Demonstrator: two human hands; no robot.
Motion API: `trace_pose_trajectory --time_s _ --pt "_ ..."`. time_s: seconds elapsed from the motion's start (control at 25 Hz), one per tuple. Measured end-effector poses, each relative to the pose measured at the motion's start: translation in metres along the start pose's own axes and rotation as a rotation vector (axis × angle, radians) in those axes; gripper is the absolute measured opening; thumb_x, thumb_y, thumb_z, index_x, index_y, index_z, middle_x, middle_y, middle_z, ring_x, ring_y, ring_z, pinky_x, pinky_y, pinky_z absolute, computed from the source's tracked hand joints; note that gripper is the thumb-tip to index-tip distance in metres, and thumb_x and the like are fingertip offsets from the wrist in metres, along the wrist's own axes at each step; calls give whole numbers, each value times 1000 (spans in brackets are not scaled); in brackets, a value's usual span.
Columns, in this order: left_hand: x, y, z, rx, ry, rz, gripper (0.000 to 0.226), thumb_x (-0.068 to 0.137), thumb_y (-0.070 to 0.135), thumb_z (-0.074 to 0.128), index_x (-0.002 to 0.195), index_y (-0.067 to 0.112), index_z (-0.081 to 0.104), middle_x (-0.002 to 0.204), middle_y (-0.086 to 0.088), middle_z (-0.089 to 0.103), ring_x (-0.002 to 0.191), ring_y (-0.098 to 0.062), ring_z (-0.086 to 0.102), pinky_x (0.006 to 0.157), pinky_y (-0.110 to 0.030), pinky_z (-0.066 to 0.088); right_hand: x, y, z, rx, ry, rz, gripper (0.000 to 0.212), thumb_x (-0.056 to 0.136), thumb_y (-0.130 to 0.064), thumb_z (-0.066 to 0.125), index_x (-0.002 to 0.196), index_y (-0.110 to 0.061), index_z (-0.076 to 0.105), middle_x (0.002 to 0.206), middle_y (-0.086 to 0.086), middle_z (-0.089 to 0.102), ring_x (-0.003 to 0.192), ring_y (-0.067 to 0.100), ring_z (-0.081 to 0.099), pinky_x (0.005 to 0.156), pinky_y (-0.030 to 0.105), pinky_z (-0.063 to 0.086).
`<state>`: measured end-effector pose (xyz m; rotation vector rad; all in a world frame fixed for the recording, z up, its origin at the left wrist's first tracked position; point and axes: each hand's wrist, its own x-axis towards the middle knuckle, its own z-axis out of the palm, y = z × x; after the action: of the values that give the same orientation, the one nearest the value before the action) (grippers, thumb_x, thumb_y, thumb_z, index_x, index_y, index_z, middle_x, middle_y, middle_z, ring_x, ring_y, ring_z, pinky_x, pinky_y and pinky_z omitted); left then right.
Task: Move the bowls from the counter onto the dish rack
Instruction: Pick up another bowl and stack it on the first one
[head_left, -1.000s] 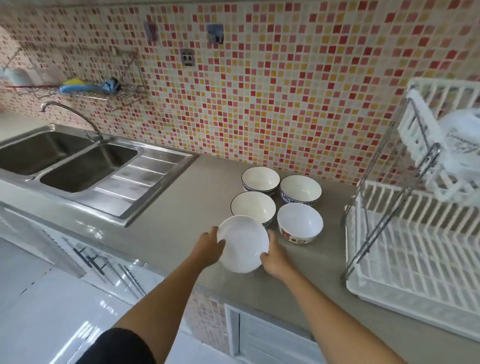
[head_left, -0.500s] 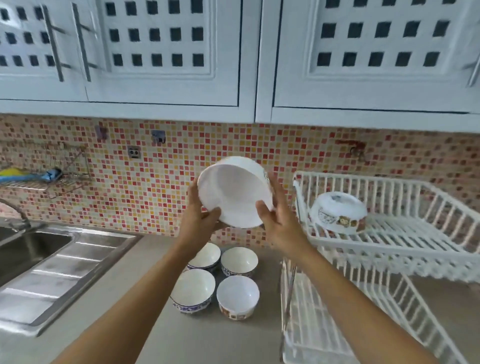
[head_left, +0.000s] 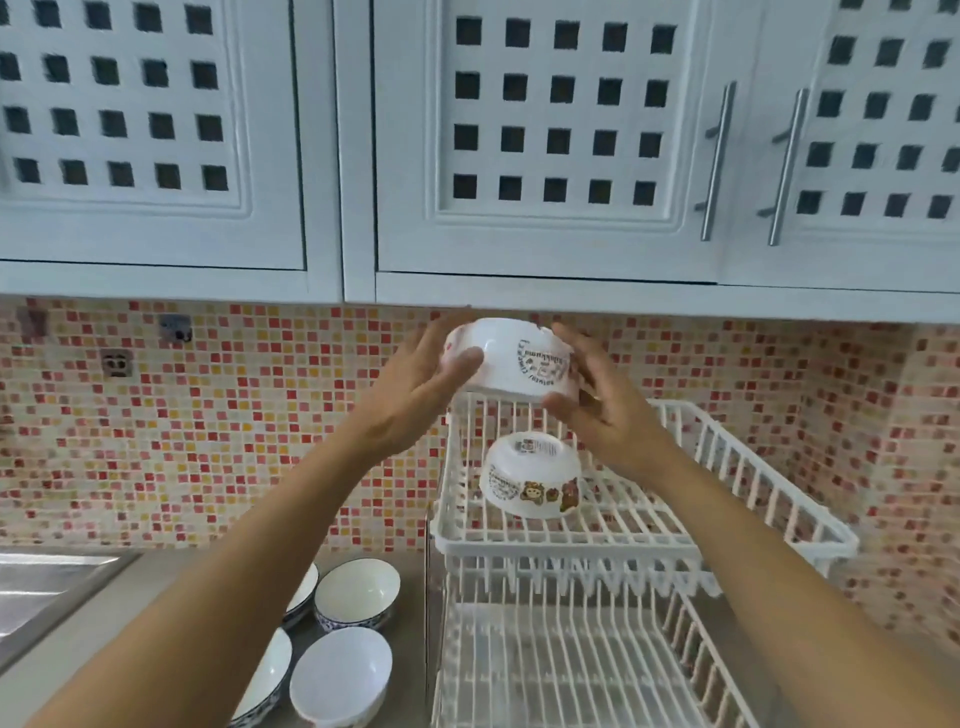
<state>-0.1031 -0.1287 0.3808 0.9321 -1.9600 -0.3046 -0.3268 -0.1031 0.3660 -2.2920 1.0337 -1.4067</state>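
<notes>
A white printed bowl (head_left: 511, 361) is held upside down between my left hand (head_left: 415, 395) and my right hand (head_left: 597, 400), above the back left of the white dish rack's upper tier (head_left: 727, 519). A second printed bowl (head_left: 530, 480) lies upside down on that tier, just below the held one. Several bowls stand upright on the grey counter (head_left: 104, 649) left of the rack: a white one (head_left: 340, 675), one with a blue pattern (head_left: 358, 592), and two more partly hidden by my left forearm.
The rack's lower tier (head_left: 571, 670) holds nothing that I can see. White cupboards (head_left: 519, 156) hang low, just above the held bowl. A steel sink drainboard (head_left: 47, 587) lies at the left. Mosaic tile wall stands behind.
Both hands lifted the bowl from the counter, turned it upside down and carried it right, over the rack's upper tier. The view swung up and to the right.
</notes>
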Motion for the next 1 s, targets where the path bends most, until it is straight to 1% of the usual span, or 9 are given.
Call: trace_pose_trajectory --time_s 0.12,0.24,0.32,0.36,0.48,0.68,0.76,0.88,1.0 --pt "25 -5 33 172 -137 -13 80 72 72 50 141 44 22 150 -9 34 121 -33 53 93 -53 52 -2 28 -14 -109 43 33 75 71 -53 66 136 -47 29 144 -9 36 133 14 41 107 44 44" --pt "40 -19 58 121 -213 -62 80 63 72 60 132 43 33 142 -7 40 117 -32 55 85 -47 58 0 59 -25 -201 40 108 97 64 -51 77 144 -35 24 152 -5 26 138 14 31 112 46 36" --pt "44 -29 73 93 -254 -109 75 63 64 69 126 37 38 140 -7 39 117 -33 54 83 -44 59 4 78 -29 -240 -63 228 111 59 -52 81 147 -37 15 157 -6 19 142 17 25 115 44 31" --pt "46 -33 82 135 -272 -128 72 67 57 72 126 33 39 140 -8 37 117 -32 52 88 -42 57 8 88 -30 -268 -148 284 115 59 -52 82 148 -37 11 158 -6 17 143 19 24 114 41 29" --pt "48 -48 106 252 -307 -181 68 72 46 75 125 25 38 141 -11 37 117 -27 45 96 -38 48 21 109 -29 -409 -322 314 119 60 -46 84 150 -33 8 158 -3 17 143 21 25 113 38 28" --pt "53 -59 119 307 -364 -205 74 70 48 76 124 20 35 142 -10 38 122 -27 41 103 -43 42 30 131 -23 -486 -398 356 127 56 -49 85 151 -27 5 156 -4 12 142 21 22 114 38 26" --pt "52 -59 123 348 -399 -201 76 72 49 74 127 18 33 142 -11 39 123 -28 41 103 -41 40 29 136 -20 -512 -442 386 127 57 -52 84 151 -26 2 157 -3 6 144 23 20 114 40 26" --pt "51 -62 127 368 -436 -205 77 73 50 73 129 18 32 143 -10 40 125 -28 42 102 -39 37 25 143 -17 -517 -464 414 125 57 -52 83 151 -25 4 156 -3 9 143 24 22 114 41 29" --pt "51 -66 133 391 -465 -204 77 73 51 72 129 19 32 140 -10 42 116 -24 45 92 -33 38 20 145 -15 -509 -503 439 121 61 -49 83 150 -26 3 155 -2 9 141 23 23 112 40 29"
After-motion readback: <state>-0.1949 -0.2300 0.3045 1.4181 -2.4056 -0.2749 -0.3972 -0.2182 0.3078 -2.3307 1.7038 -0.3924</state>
